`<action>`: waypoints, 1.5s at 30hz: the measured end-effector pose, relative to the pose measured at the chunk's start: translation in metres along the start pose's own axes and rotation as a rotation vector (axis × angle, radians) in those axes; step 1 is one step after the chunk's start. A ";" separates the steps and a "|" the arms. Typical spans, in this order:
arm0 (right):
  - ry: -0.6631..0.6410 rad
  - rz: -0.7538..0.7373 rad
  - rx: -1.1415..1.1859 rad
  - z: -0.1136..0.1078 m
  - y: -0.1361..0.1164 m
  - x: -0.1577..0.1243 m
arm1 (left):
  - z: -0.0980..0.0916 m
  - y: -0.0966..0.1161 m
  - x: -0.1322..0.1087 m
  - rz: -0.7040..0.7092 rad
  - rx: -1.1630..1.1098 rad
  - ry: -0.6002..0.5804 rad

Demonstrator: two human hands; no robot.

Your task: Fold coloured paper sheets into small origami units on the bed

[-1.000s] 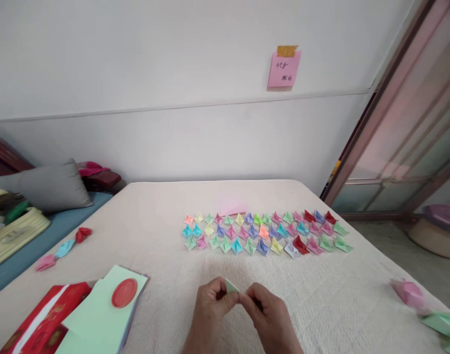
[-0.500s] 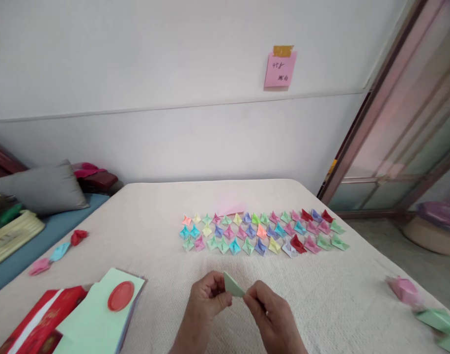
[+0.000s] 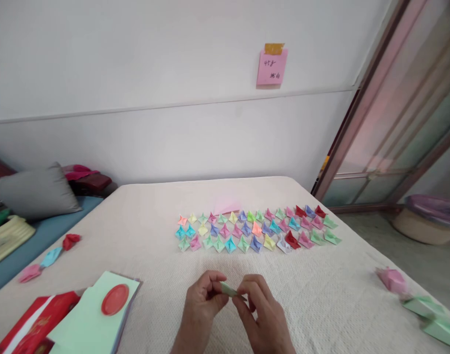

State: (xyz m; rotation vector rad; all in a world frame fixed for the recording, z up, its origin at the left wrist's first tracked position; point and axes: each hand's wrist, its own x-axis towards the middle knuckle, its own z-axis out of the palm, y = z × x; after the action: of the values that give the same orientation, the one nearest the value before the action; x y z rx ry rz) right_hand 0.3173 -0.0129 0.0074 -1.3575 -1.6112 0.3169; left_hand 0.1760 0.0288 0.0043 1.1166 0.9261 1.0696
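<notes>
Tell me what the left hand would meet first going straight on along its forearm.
Likely the nearest row of folded papers, though how high the left hand sits above the cloth is unclear.

2 hands (image 3: 197, 307) (image 3: 265, 312) pinching green paper (image 3: 229, 289), boats (image 3: 256, 228)

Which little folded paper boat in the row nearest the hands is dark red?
The dark red boat between a whitish boat and a pink boat; it's that row's only dark red one.
</notes>
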 end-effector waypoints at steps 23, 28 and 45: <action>0.012 -0.183 -0.169 -0.004 0.003 -0.001 | 0.001 0.009 -0.002 0.011 0.142 -0.049; 0.071 -0.178 -0.136 0.001 0.005 -0.006 | 0.002 0.003 -0.002 -0.007 0.035 -0.015; -0.090 0.167 0.214 -0.004 -0.003 0.003 | -0.001 -0.005 0.000 -0.008 0.105 -0.084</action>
State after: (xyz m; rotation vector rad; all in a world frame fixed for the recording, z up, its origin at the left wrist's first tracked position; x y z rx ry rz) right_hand 0.3189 -0.0133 0.0135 -1.3300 -1.4917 0.6403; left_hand 0.1756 0.0287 -0.0005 1.2340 0.9277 0.9689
